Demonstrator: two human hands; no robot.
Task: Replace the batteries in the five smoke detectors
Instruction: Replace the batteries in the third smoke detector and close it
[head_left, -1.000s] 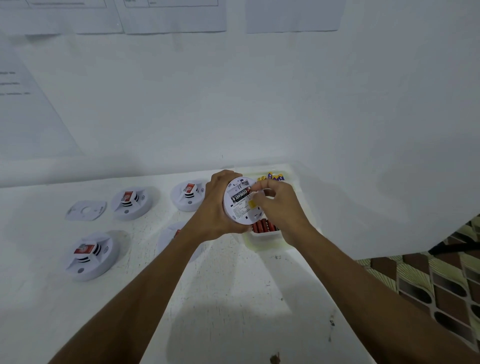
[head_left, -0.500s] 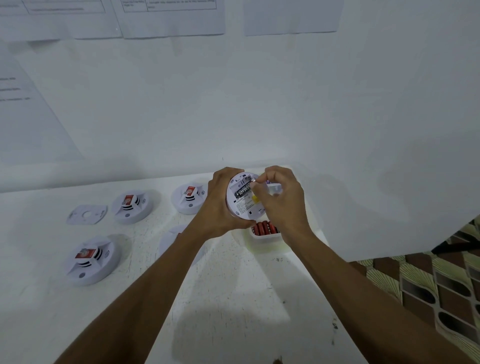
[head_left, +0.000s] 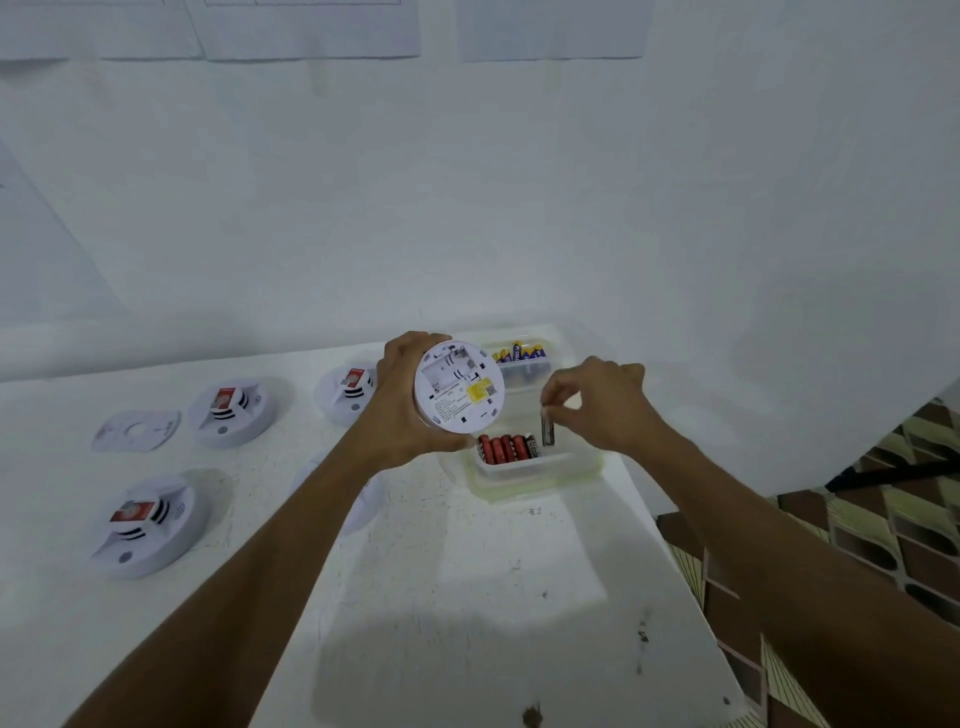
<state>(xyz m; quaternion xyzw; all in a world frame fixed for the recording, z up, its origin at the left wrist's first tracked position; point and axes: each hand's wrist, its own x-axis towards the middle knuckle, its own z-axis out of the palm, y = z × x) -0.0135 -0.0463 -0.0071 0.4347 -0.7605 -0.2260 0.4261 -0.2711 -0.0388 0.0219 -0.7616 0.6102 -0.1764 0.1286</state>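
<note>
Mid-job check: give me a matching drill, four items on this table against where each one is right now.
Things:
1. held smoke detector
2. black battery
3. red batteries
4. purple and yellow batteries

Places:
A. in the far container
B. pinched by the right hand
C. lying in the near container
D. gripped by the left hand, back side toward the camera

Pairs: 1-D, 2-B, 3-C, 4-A
</note>
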